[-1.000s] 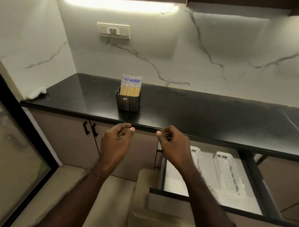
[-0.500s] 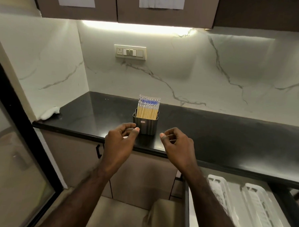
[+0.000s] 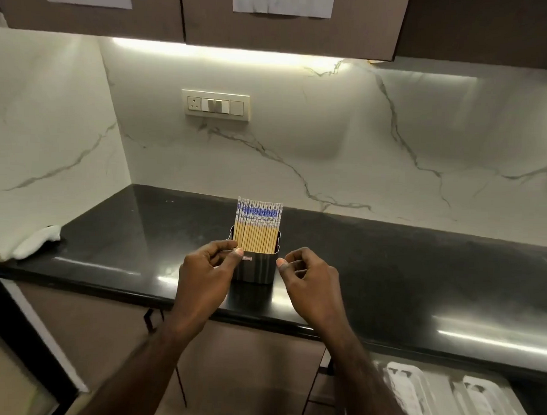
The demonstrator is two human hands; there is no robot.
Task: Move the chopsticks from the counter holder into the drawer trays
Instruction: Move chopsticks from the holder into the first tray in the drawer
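The chopsticks (image 3: 258, 227) stood upright in a row in the holder (image 3: 257, 267) on the counter (image 3: 388, 275), patterned ends up. The left hand (image 3: 205, 278) and right hand (image 3: 309, 282) flanked the holder, fingers loosely curled and empty. Two trays (image 3: 483, 404) lay in the open drawer (image 3: 440, 384), lower right.

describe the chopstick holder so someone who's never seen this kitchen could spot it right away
Start at the long black counter under the marble wall. Just below the wall switch plate stands a small dark metal holder, between the left hand and right hand. It alone is packed with upright tan chopsticks with blue-and-white tops.
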